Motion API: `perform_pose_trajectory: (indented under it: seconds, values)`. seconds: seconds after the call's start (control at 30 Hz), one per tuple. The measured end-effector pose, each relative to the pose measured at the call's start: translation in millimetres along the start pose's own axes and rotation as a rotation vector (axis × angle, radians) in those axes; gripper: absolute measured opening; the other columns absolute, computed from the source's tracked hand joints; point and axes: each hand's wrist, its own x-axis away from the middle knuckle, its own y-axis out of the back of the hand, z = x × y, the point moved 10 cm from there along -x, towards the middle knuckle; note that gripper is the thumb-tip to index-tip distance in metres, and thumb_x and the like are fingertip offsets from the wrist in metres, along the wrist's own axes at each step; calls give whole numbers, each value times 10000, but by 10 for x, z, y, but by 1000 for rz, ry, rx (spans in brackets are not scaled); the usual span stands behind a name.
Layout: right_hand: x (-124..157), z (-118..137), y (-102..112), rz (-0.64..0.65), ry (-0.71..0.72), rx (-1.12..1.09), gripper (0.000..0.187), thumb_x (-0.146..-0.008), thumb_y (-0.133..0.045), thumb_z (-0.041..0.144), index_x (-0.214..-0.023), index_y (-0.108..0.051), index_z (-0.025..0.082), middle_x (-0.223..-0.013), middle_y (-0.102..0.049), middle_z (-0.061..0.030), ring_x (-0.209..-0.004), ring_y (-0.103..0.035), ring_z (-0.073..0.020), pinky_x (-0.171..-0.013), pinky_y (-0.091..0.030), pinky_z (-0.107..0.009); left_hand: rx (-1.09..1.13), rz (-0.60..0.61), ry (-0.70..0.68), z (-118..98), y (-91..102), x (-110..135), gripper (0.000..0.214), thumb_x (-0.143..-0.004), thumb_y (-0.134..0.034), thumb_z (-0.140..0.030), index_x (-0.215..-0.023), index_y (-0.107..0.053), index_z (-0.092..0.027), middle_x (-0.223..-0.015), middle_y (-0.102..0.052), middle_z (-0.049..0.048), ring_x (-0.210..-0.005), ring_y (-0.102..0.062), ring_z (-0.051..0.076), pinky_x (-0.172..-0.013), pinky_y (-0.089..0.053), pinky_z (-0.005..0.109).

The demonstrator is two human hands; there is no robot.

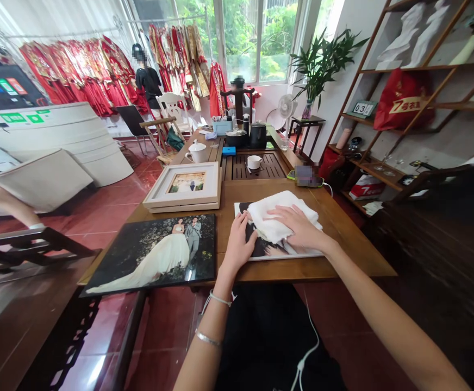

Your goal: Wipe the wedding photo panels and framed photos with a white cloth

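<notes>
My right hand (296,222) presses on a folded white cloth (263,225), holding it under the palm with the fingers laid over its folds. Beneath the cloth lies a photo panel (261,251) with a pale edge, and most of its picture is covered. At the panel's left side my left hand (240,241) rests on the edge, thumb apart from the fingers, close to the cloth. Left of it a large wedding photo panel (155,255) lies flat, its front corner past the table edge. Behind that sit stacked pale picture frames (155,190), the top one holding a small photo.
The wooden table (237,190) carries a slatted tea tray (237,168) with a white cup (254,162), a white teapot (197,151), a black kettle (258,134) and a charging phone (307,176). Shelves (404,114) stand right, a dark bench (29,309) left. Other people are farther off.
</notes>
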Motion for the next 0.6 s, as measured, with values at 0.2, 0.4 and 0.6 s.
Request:
perform_pose_trajectory:
  seconds: [0.2, 0.4, 0.6]
  values:
    - [685, 282, 83, 48, 109, -74, 676, -656, -473, 86, -1282, -547, 332, -1414, -490, 5, -1378, -297, -251, -1122, -122, -566, -6, -14, 43, 65, -16, -4, 469, -871, -379, -127, -1329, -471, -169, -1468, -409, 120, -1413, -287, 233, -1183, -194, 479]
    - [858, 67, 131, 38, 48, -154, 716, -624, -438, 59, -1297, -519, 290, -1411, -491, -11, -1366, -332, -228, -1143, -139, -526, -66, -23, 17, 32, 10, -19, 472, -851, -390, -110, -1314, -476, -134, -1435, -444, 147, -1383, -339, 244, -1175, -227, 482]
    - [336, -346, 158, -61, -100, -103, 682, -653, -461, 125, -1324, -493, 247, -1359, -536, -78, -1336, -369, -282, -1109, -196, -567, -76, -32, -26, 14, 19, -23, 467, -843, -397, -109, -1300, -482, -154, -1420, -459, 139, -1355, -373, 244, -1162, -250, 504]
